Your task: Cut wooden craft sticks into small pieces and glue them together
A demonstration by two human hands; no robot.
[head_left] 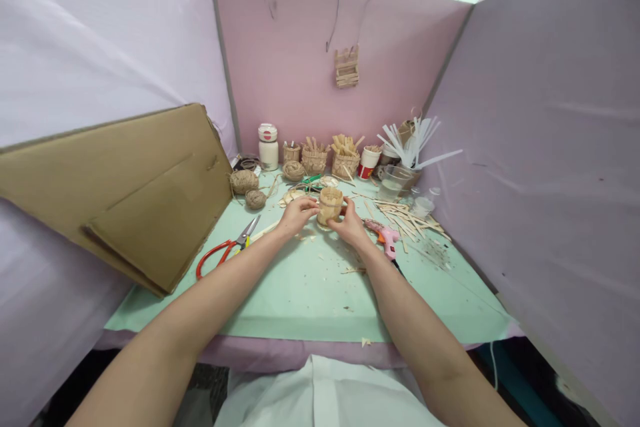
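A small round cup made of wooden sticks stands upright between my two hands, above the middle of the table. My right hand grips its right side, thumb at the front low down and fingers curled round the side. From the left, my left hand reaches to the cup with its fingertips pressed together against the wall. To the right of my right hand lies a pink hot glue gun. Red-handled scissors lie open beside my left forearm.
Balls of twine sit at the back left, near a large cardboard sheet. Along the pink back wall stand a white jar, stick-filled baskets and a paper cup. Loose wooden sticks and white glue sticks are on the right.
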